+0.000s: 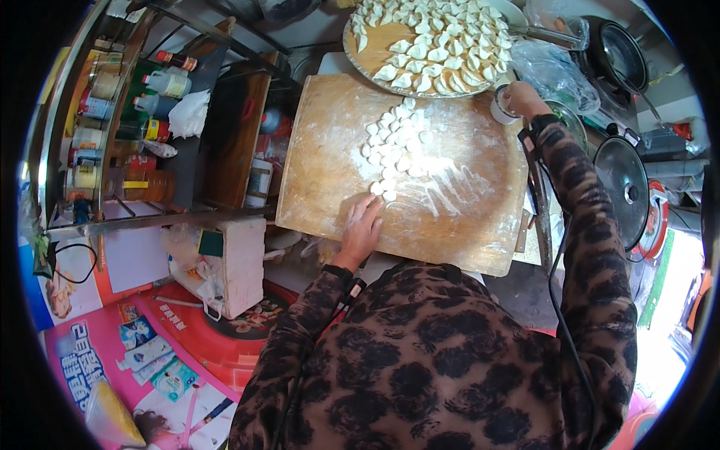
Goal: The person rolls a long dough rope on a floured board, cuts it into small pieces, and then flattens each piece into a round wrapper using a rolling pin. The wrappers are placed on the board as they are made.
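Note:
My left hand (361, 225) rests on the near edge of a floured wooden board (320, 146), fingers slightly spread and holding nothing. Its fingertips are beside the closest of several small dough pieces (396, 132) clustered on the board. Loose flour (444, 183) lies streaked to their right. At the board's far right corner, my right hand (524, 100) is at the mouth of a white enamel-like cup (502, 112) with a dark rim. The fingers are partly hidden there, so whether they grip the rim or something inside is unclear.
A round tray (368, 56) of shaped dumplings overlaps the board's far edge. Plastic bags (554, 70), a black pot (621, 53) and a glass lid (621, 191) stand right. A metal rack (138, 225) with bottles (169, 84) and a foam box (242, 264) are left.

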